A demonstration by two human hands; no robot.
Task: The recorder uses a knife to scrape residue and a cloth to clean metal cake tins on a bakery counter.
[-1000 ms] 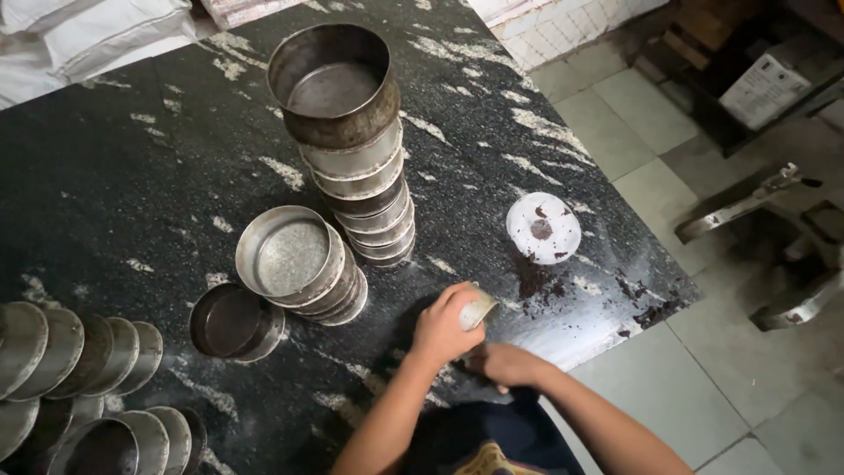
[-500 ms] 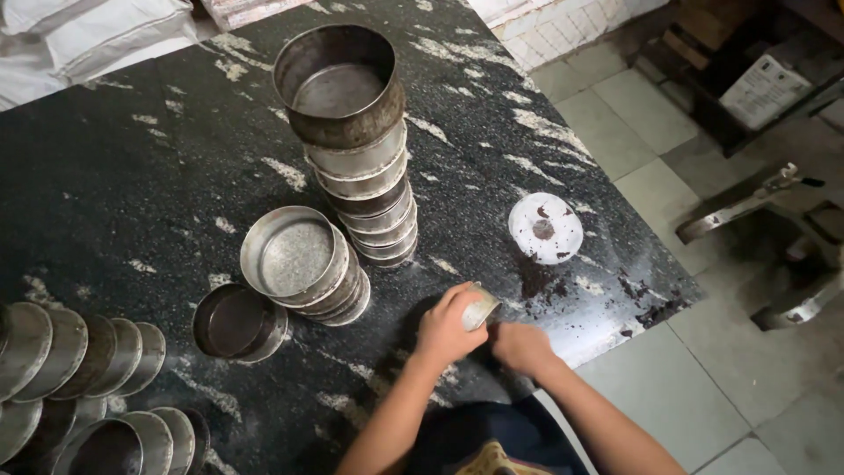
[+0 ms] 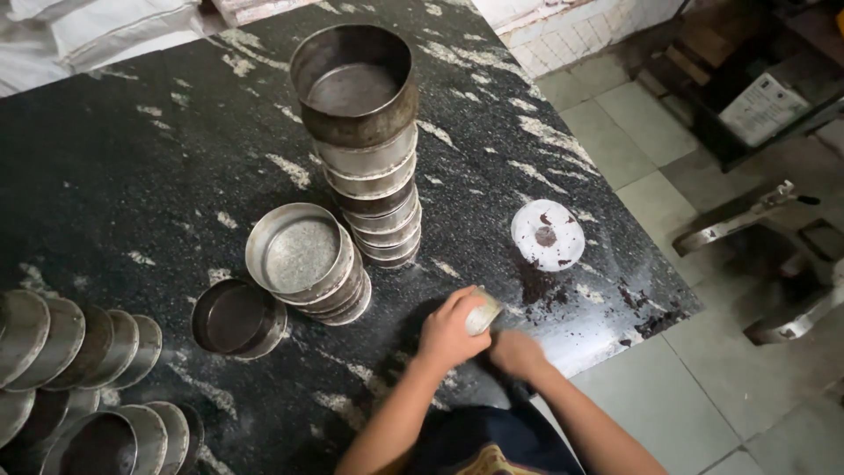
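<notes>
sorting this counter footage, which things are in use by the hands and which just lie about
In hand:
left hand grips small metal tin
right hand beside it
dark crumbs on the counter

Lying about:
tall pan stack
short pan stack
single dark pan
white disc
tilted pan rows

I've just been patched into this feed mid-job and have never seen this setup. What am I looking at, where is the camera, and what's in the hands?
No machine here: a person works with two bare hands. The single picture comes from a camera on that person's head, looking down, so the arms enter from the bottom edge. The surface is a dark speckled stone counter. On it stand a tall stack of round metal tins, a shorter leaning stack and one single tin. More tins lie in rows at the left edge. To the right sits a white disc with dark crumbs around it. The left hand holds a small metal tin; the right hand rests on the counter beside it.
</notes>
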